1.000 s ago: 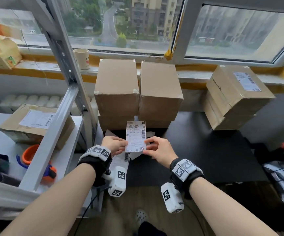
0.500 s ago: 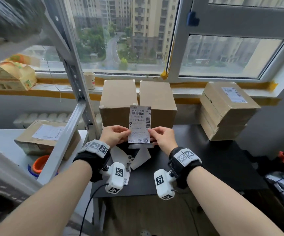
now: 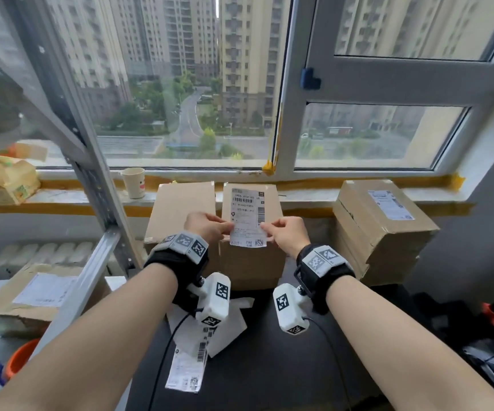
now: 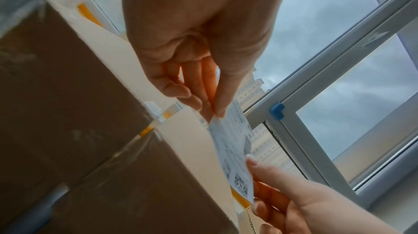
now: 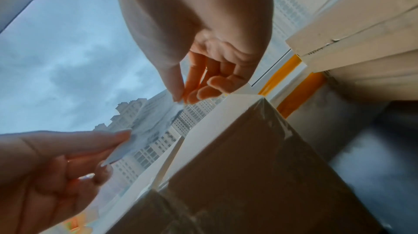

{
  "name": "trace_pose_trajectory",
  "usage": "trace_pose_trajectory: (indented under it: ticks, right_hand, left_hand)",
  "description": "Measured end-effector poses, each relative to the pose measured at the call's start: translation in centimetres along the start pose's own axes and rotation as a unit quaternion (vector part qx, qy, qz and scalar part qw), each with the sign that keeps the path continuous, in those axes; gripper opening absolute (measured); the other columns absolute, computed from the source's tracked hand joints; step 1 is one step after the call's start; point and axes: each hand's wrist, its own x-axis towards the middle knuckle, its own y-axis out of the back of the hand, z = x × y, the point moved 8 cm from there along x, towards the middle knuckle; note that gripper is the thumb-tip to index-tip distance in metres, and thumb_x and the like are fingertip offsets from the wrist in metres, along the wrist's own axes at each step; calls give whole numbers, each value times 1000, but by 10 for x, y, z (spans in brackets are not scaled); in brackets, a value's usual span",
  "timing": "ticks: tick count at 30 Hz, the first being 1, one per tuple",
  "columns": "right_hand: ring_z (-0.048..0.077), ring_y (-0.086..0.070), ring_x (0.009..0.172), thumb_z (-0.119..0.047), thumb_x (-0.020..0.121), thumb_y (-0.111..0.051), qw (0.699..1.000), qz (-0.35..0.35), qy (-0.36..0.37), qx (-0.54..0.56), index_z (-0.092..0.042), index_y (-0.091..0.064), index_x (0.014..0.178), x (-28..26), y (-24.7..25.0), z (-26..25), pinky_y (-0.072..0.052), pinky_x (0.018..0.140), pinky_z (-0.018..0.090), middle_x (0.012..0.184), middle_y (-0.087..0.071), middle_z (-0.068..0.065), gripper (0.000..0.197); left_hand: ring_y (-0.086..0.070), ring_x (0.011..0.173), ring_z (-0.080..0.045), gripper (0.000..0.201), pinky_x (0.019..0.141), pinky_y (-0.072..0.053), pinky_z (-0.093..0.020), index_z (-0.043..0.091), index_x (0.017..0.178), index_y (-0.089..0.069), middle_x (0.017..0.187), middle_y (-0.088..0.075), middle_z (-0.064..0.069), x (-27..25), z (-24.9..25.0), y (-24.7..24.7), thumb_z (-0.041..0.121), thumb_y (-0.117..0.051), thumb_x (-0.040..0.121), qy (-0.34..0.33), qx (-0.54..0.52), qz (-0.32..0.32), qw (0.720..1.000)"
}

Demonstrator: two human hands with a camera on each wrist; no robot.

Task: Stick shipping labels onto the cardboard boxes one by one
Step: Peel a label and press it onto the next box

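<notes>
A white shipping label (image 3: 247, 219) is held flat over the top of the right-hand bare cardboard box (image 3: 254, 268); whether it touches the box I cannot tell. My left hand (image 3: 210, 228) pinches its left edge and my right hand (image 3: 287, 234) pinches its right edge. The left wrist view shows the label (image 4: 235, 150) pinched between thumb and fingers of my left hand (image 4: 212, 111). From the right wrist, the label (image 5: 149, 130) looks thin and blurred under my right hand (image 5: 183, 96). A second bare box (image 3: 177, 215) stands beside it on the left.
A labelled box (image 3: 382, 229) stands at the right on the black table (image 3: 284, 366). Loose label strips and backing paper (image 3: 192, 360) lie near the table's front. A paper cup (image 3: 134, 182) sits on the sill. A metal shelf post (image 3: 97, 188) and another labelled box (image 3: 32, 295) are at left.
Both hands have carried the label up and away from me, from in front of the two boxes to over the top of the right-hand one. The head view has tilted upward.
</notes>
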Motion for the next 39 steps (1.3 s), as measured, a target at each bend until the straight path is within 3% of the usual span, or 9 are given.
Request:
trace_pose_trajectory:
  ticks: [2, 6, 8, 13, 17, 23, 34, 39]
  right_hand:
    - [21, -63, 78, -24, 84, -69, 999, -7, -14, -28, -13, -63, 66, 22, 3, 4, -55, 69, 35, 83, -69, 8, 21]
    - [19, -62, 81, -23, 85, -67, 998, -25, -25, -60, -12, -60, 67, 61, 3, 12, -45, 59, 22, 94, -70, 10, 22]
    - [19, -61, 82, -24, 86, -65, 995, -35, -20, -94, -16, -56, 64, 75, 2, 13, -44, 62, 23, 94, -69, 7, 26]
    - [24, -58, 71, -27, 88, -58, 978, -73, -7, -195, -15, -52, 57, 98, -6, 17, -42, 62, 27, 72, -61, 6, 34]
    - [28, -62, 77, -30, 89, -55, 968, -81, -9, -237, -17, -51, 60, 106, -14, 19, -45, 64, 29, 79, -64, 8, 32]
    - [27, -51, 68, -28, 88, -52, 959, -68, -9, -276, -21, -35, 54, 111, -17, 17, -38, 60, 28, 73, -52, 4, 38]
    - [26, -54, 74, -24, 84, -54, 949, -102, -7, -298, -20, -38, 55, 110, -17, 12, -39, 63, 28, 78, -56, 5, 34]
    - [27, -57, 79, -28, 84, -57, 944, -105, 0, -312, -20, -44, 60, 113, -16, 11, -41, 65, 28, 87, -62, 8, 29]
  left_hand:
    - [-65, 69, -12, 19, 61, -52, -25, 7, 85, -72, 82, -73, -5, 16, 10, -10, 20, -80, 73, 3, 38, 7, 999]
    - [-66, 79, -16, 17, 73, -54, -28, 9, 83, -74, 80, -71, -4, 42, 23, -27, 24, -78, 75, 4, 118, 38, 992]
    - [-65, 77, -14, 16, 71, -52, -27, 11, 84, -75, 81, -71, -3, 54, 23, -34, 25, -77, 76, 11, 141, 41, 989]
    - [-57, 67, -8, 16, 60, -44, -22, 10, 83, -74, 77, -67, 0, 73, 17, -47, 24, -76, 76, 36, 172, 32, 984]
    - [-57, 64, -10, 16, 58, -45, -23, 10, 80, -73, 67, -63, 2, 83, 14, -51, 26, -75, 78, 37, 201, 40, 978]
    - [-62, 77, -15, 16, 65, -45, -26, 13, 81, -73, 78, -68, 0, 94, 14, -55, 29, -72, 80, 20, 248, 36, 968]
    - [-61, 76, -17, 20, 57, -41, -25, 9, 86, -72, 84, -69, -4, 102, 16, -58, 25, -77, 76, 45, 288, 27, 956]
    - [-65, 83, -21, 28, 63, -51, -30, 8, 88, -68, 89, -70, -7, 103, 20, -60, 27, -80, 72, 39, 319, 24, 947]
